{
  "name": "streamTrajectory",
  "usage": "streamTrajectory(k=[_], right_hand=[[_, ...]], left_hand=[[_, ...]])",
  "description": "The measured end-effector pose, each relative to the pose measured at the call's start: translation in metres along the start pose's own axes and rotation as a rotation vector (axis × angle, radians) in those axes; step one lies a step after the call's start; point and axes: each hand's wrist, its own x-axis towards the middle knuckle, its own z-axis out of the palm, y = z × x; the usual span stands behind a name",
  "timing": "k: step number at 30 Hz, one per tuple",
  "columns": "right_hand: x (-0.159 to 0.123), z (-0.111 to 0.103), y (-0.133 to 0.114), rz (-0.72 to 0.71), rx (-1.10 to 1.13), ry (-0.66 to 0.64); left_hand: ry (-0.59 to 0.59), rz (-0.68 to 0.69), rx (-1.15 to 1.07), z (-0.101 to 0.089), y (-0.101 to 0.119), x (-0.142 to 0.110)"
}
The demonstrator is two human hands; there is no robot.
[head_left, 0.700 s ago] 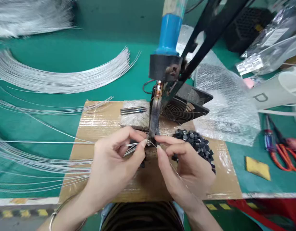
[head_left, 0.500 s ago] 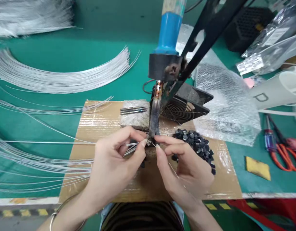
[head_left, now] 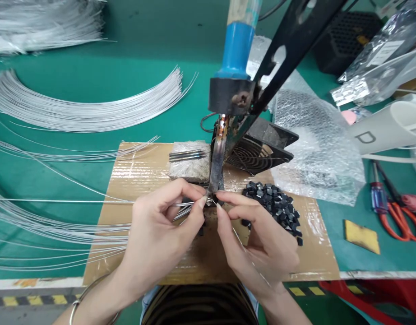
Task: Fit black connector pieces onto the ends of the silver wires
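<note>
My left hand (head_left: 167,221) pinches a thin white wire (head_left: 120,201) between thumb and forefinger, its end held under the tip of a soldering iron (head_left: 216,169). More wires pass beneath the palm. In my right hand (head_left: 258,234), thumb and forefinger close on a thin silvery strand of solder wire (head_left: 240,241), which trails down over the palm. Both sets of fingertips almost meet at the iron's tip, beside a small shiny bit (head_left: 210,200) whose kind I cannot make out. A black bracket (head_left: 279,67) holds the blue-handled iron pointing downward.
Right of the tip lies a pile of small black parts (head_left: 275,207) on the cardboard (head_left: 316,253). Behind stand a fan (head_left: 258,149) and a pad (head_left: 189,167) with metal rods. Wire bundles (head_left: 93,113) lie left; a yellow sponge (head_left: 362,236) and orange-handled scissors (head_left: 399,221) lie right.
My right hand has shifted very slightly left, and more of the solder wire shows along its palm. My left hand stays almost still at the iron's tip.
</note>
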Motion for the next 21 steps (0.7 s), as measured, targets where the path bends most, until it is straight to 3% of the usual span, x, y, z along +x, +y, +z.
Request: streamTrajectory(k=[21], right_hand=[[0.0012, -0.0007, -0.0017, -0.011, -0.031, 0.005]], left_hand=[[-0.013, -0.006, 0.012, -0.0012, -0.0015, -0.0019]])
